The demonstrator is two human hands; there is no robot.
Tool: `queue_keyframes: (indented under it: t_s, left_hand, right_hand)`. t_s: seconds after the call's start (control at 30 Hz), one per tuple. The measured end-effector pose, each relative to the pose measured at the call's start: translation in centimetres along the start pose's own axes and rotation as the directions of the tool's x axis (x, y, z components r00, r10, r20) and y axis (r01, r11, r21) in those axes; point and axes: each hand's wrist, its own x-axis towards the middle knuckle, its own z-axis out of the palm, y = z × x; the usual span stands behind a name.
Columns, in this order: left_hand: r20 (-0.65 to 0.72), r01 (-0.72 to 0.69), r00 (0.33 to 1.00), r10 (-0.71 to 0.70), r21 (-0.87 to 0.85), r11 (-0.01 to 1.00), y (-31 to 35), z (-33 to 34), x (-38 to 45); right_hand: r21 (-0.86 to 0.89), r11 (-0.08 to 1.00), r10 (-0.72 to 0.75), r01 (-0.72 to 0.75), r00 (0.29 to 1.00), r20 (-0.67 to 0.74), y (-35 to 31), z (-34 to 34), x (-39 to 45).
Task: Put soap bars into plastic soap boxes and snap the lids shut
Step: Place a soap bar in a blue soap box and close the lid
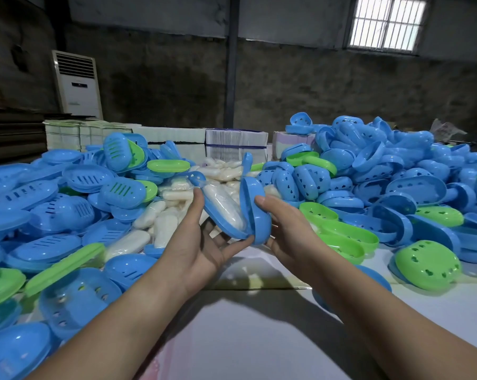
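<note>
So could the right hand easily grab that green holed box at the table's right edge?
Probably not yet: the right hand holds the blue lid. Once free, the green box lies uncovered nearby.

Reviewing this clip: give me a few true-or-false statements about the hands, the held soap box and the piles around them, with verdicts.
1. The left hand holds a blue plastic soap box base with a white wrapped soap bar in it. True.
2. The blue plastic lid in the right hand is already snapped shut. False: it stands open beside the base.
3. All boxes in the piles are blue. False: some are green, such as the green perforated soap box.
4. Loose white soap bars lie between the piles. True.
</note>
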Motion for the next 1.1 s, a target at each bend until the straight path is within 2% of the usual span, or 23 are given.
queue_keyframes:
  t_s: [0.13, 0.23, 0.37, 0.63, 0.8, 1.1]
  left_hand:
    - [-0.033, 0.011, 0.999, -0.011, 0.008, 1.0, 0.0, 0.3, -0.2]
    - [-0.029, -0.006, 1.0, 0.007, 0.014, 1.0, -0.1, 0.4, -0.3]
    - [-0.011, -0.068, 0.998, 0.069, 0.055, 0.996, -0.3, 0.2, -0.1]
    - [-0.008, -0.11, 0.994, 0.111, 0.103, 0.989, -0.4, 0.2, -0.1]
    - [0.043, -0.111, 0.993, 0.106, 0.149, 0.983, -0.9, 0.5, -0.4]
    - [0.085, -0.147, 0.988, 0.13, 0.24, 0.959, -0.7, 0.3, -0.6]
  right_hand:
    - [-0.145, 0.984, -0.105, 0.103, 0.994, -0.011, -0.2, 0.3, -0.3]
    - [-0.18, 0.966, -0.197, 0.186, 0.98, -0.042, -0.4, 0.6, -0.5]
    - [-0.23, 0.935, -0.276, 0.27, 0.961, 0.007, -0.5, 0.9, -0.8]
    - [-0.294, 0.903, -0.341, 0.315, 0.939, -0.044, -1.6, 0.8, -1.1]
    - [-0.335, 0.899, -0.302, 0.283, 0.953, -0.006, -0.8, 1.2, -1.3]
    - [-0.396, 0.87, -0.32, 0.294, 0.947, -0.001, -0.7, 1.3, -1.5]
